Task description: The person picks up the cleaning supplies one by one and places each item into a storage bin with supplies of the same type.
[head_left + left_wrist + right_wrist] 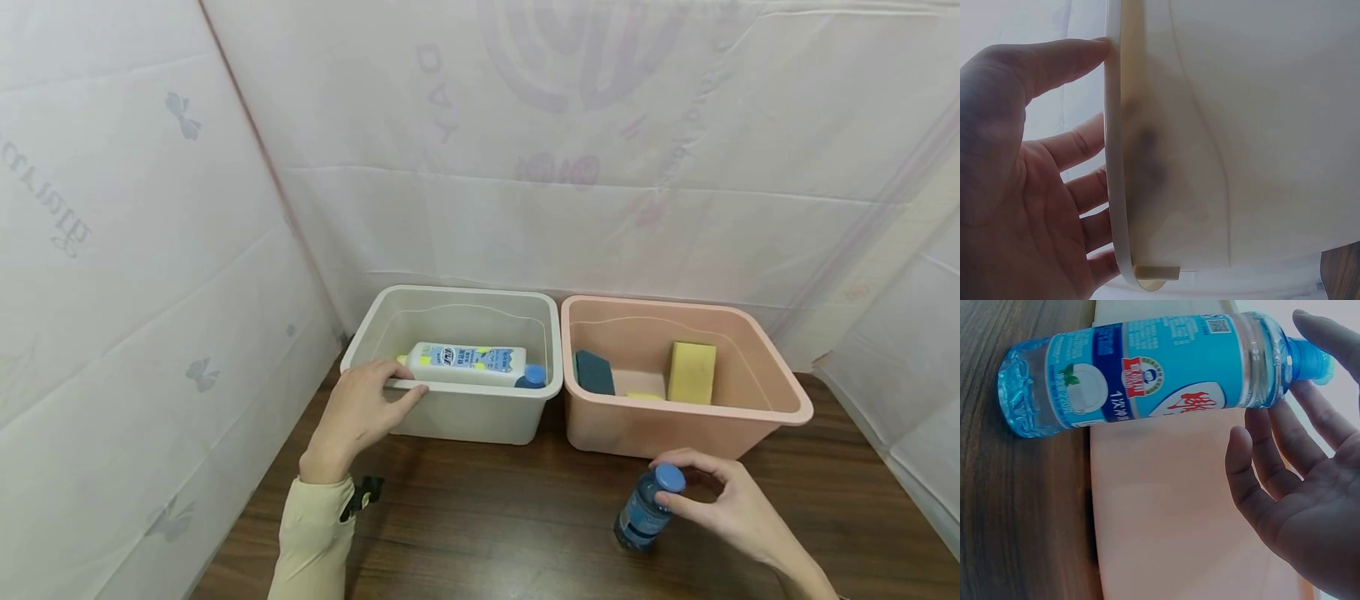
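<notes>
My left hand [362, 411] grips the near rim of the white bin [457, 417], thumb outside the wall and fingers over the inner side. In that bin a white cleaner bottle [468, 361] with a blue cap lies on its side. My right hand [720, 500] holds a blue dish soap bottle [643, 515] around the neck, just under its cap. In the right wrist view the dish soap bottle [1147, 375] shows a printed label, and several fingertips are hidden behind its neck. The bottle's base is over the wooden table.
The pink bin [678, 429] stands right beside the white one. Inside it are a dark green scrub pad [595, 372], an upright yellow sponge [692, 372] and another yellow piece [645, 397]. White printed sheeting [450, 208] rises behind and at both sides.
</notes>
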{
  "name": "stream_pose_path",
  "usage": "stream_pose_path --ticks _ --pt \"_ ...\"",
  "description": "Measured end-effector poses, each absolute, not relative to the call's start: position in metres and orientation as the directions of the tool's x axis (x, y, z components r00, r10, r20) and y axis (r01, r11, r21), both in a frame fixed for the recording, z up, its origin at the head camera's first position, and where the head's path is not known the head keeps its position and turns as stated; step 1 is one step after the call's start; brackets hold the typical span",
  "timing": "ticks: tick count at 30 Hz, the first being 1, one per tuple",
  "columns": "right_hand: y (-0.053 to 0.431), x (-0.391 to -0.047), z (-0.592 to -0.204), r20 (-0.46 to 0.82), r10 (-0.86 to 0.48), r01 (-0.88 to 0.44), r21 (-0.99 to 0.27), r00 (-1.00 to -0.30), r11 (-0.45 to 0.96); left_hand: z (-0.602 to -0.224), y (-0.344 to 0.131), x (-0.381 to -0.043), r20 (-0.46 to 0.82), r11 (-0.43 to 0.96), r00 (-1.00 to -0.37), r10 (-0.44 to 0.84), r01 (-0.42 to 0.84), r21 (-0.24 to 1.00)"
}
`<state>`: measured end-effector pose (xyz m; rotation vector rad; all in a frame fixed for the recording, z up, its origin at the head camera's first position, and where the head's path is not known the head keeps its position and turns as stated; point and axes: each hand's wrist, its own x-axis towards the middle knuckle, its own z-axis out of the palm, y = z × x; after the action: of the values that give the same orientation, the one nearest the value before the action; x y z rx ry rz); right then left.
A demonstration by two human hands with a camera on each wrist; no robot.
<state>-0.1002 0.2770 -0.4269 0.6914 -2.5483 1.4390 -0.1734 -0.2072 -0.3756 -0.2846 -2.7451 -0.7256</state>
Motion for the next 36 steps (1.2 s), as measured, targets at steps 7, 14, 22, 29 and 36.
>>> stream_pose_path --ticks 7,14,22,29,36 --pt "0.2772 -0.1002 -0.4296 0.326 -0.33 -0.451 -0.774 -0.886 0.445 -0.375 -0.2067 -0.1733 0.329 0.853 -0.936 0.122 0.269 0.448" --pt "0.2753 -0.1025 -0.4265 0.334 -0.334 -0.462 -0.758 -0.881 0.46 -0.3762 -0.2075 -0.1739 0.341 0.851 -0.932 0.12 0.274 0.449" --pt "0.2753 -0.1021 -0.4281 0.369 -0.303 -0.472 -0.765 -0.879 0.438 -0.3761 -0.2071 -0.1747 0.34 0.851 -0.933 0.115 0.269 0.45" --pt "0.2724 -0.1022 -0.4308 0.4 -0.251 -0.472 -0.763 -0.881 0.442 -0.3762 -0.2069 -0.1741 0.329 0.855 -0.937 0.117 0.264 0.447" --pt "0.273 -0.1033 -0.4307 0.459 -0.209 -0.504 -0.769 -0.864 0.394 -0.3765 -0.2071 -0.1739 0.337 0.855 -0.934 0.118 0.268 0.443"
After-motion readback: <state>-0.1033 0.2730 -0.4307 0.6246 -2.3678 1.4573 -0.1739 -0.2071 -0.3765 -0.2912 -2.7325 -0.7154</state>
